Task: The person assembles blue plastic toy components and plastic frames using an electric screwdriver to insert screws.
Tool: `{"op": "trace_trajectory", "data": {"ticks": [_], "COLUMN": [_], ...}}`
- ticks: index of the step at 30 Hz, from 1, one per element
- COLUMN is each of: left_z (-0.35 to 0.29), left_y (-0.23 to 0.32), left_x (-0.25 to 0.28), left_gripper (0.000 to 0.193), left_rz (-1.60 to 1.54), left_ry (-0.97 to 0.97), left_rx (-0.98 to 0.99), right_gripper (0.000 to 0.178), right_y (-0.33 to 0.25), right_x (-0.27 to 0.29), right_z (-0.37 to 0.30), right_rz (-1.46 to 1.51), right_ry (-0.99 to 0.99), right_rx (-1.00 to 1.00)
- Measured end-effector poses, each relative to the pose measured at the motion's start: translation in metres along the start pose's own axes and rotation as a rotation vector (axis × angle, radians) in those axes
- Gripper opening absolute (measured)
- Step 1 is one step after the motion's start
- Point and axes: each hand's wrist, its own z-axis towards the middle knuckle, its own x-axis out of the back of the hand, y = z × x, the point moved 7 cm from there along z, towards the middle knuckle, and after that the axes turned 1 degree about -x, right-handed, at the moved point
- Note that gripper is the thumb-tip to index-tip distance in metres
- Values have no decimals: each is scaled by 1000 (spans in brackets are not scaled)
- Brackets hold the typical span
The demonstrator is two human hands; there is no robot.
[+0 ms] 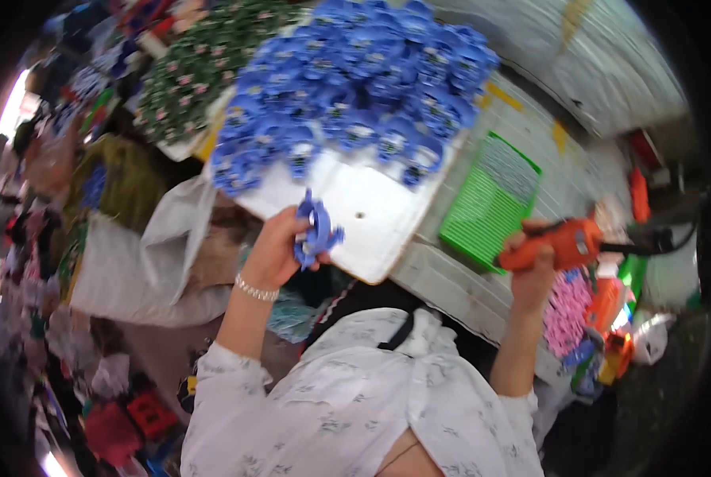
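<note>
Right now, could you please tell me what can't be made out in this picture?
In the head view:
White board: far part covered by blue pieces.
Blue pieces: topmost cut off by the upper edge.
Orange tool: body partly behind the right hand's fingers.
Clutter at left: too blurred to identify.

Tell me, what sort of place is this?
Probably a small workshop: matching blue plastic pieces lie heaped on a white rectangular board, a bright-green oblong plastic tray is nearby, and the right hand holds an orange handheld tool.
</note>
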Motion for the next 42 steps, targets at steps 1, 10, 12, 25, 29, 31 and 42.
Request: {"op": "trace_trajectory", "data": {"ticks": [1, 10, 12, 25, 29, 31, 42], "left_z": [-1, -1, 0, 10, 12, 12, 20], "left_y": [-17, -106, -103, -96, -100, -101, -102], "left_x": [-13, -95, -111, -128, -127, -127, -126], "left_gripper": [24, 34, 36, 65, 64, 63, 59], "left_rz": [6, -303, -409, -227, -243, -247, -189], "left_ry": [-21, -290, -380, -480, -446, -428, -316], "left_rx": [83, 381, 394, 297, 345, 346, 301], "right_gripper": [61, 51, 52, 59, 61, 62, 72], "right_y": [-5, 6, 14, 48, 52, 53, 54], "right_x": [-11, -18, -16, -24, -19, -19, -17], "right_z": [6, 48, 52, 50, 50, 49, 46], "right_rz": [3, 40, 24, 49, 38, 20, -9], "right_ry": [4, 19, 44, 18, 40, 45, 82], "right_rx": [27, 142, 137, 137, 137, 146, 132]}}
